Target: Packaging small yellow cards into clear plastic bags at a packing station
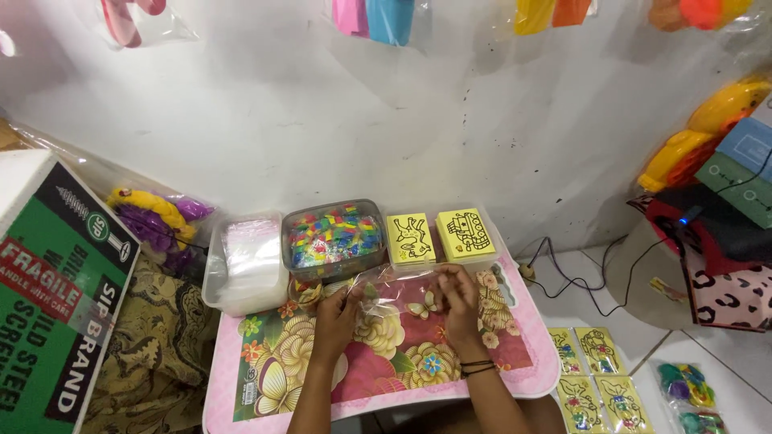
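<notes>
Clear plastic bag (398,285) stretched between both hands over the flowered pink table (515,366): left hand (338,309) pinching its left edge, right hand (458,301) gripping the right. Just behind, a clear tub of coloured pieces (334,237) and two stacks of yellow picture cards (438,235). Far left, a green carton (56,305) with a red slanted label.

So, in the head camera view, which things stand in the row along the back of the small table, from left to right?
Clear tub of clear bags → clear tub of coloured small pieces → yellow card stack with an animal drawing → yellow card stack with a boxy drawing.
</notes>
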